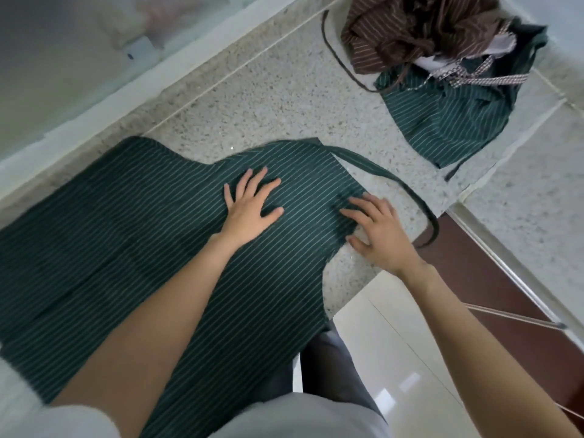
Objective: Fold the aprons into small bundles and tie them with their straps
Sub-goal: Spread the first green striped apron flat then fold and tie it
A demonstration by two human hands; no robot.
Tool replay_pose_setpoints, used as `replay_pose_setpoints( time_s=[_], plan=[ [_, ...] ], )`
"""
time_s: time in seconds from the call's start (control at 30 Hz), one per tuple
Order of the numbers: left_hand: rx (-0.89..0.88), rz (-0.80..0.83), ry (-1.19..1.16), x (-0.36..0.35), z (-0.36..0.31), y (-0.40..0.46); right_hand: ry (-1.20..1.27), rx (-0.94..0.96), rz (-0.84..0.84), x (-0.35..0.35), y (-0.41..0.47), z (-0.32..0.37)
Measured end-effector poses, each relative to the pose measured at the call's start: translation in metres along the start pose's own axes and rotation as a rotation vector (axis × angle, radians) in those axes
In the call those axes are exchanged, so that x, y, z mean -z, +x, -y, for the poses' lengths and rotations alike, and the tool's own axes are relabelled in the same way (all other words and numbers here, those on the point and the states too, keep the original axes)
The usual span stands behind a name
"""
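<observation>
Fingers point(268, 184) of my left hand point(249, 207) are lying spread and flat, pressing down on the green striped apron point(126, 222), and they are gripping nothing. My right hand point(379, 229) is sitting just beside it at about 3 o'clock, its fingers point(357, 203) loosely splayed and released, their tips touching the apron's bib edge while the palm is resting over the speckled table point(252, 99).

I am keeping the apron laid out flat across the table, its wide skirt reaching toward 9 o'clock and its narrower bib pointing toward 3 o'clock. Its near side is hanging over the table edge toward 6 o'clock, in front of my legs. A dark green strap point(395, 181) is running from the bib's far corner, curving out past my right hand toward 3 o'clock and looping back at the table edge.

Well apart from my hands, at about 1 o'clock, a heap is lying on the table: a crumpled brown striped apron point(407, 30) at the far side, a second green striped apron point(448, 121) nearer me, and some checked straps point(493, 79) lying across them. A thin brown strap point(339, 56) is trailing from the heap along the table
</observation>
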State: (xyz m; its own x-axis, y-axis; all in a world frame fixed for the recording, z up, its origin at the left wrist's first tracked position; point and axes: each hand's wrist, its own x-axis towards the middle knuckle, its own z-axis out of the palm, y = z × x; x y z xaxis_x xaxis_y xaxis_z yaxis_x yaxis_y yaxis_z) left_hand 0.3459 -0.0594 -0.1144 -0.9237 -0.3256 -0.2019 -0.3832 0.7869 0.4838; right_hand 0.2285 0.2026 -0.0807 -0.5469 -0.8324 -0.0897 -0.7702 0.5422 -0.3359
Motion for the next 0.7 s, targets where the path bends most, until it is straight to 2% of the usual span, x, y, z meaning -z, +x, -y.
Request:
replay_pose_setpoints(
  time_s=[0.07, 0.13, 0.27, 0.33, 0.57, 0.63, 0.7],
  plan=[
    [-0.029, -0.146, -0.075, 0.001, -0.004, -0.027, 0.064, 0.014, -0.086, -0.008, -0.026, 0.035],
    [-0.033, -0.209, -0.192, 0.001, -0.009, -0.06, 0.049, -0.057, -0.045, -0.02, -0.054, 0.063],
    [0.098, -0.109, -0.345, -0.006, -0.013, -0.141, 0.061, -0.267, 0.108, -0.045, -0.103, 0.092],
    [0.14, -0.071, -0.365, -0.013, -0.016, -0.172, 0.099, -0.31, 0.12, -0.051, -0.117, 0.098],
    [0.228, -0.206, -0.199, -0.06, -0.055, -0.257, 0.062, -0.145, 0.144, -0.065, -0.123, 0.105],
    [0.25, -0.23, -0.117, -0.08, -0.07, -0.276, 0.129, -0.065, 0.119, -0.063, -0.123, 0.105],
    [0.283, -0.246, -0.079, -0.094, -0.077, -0.286, 0.234, -0.068, 0.093, -0.059, -0.12, 0.106]
  ],
)
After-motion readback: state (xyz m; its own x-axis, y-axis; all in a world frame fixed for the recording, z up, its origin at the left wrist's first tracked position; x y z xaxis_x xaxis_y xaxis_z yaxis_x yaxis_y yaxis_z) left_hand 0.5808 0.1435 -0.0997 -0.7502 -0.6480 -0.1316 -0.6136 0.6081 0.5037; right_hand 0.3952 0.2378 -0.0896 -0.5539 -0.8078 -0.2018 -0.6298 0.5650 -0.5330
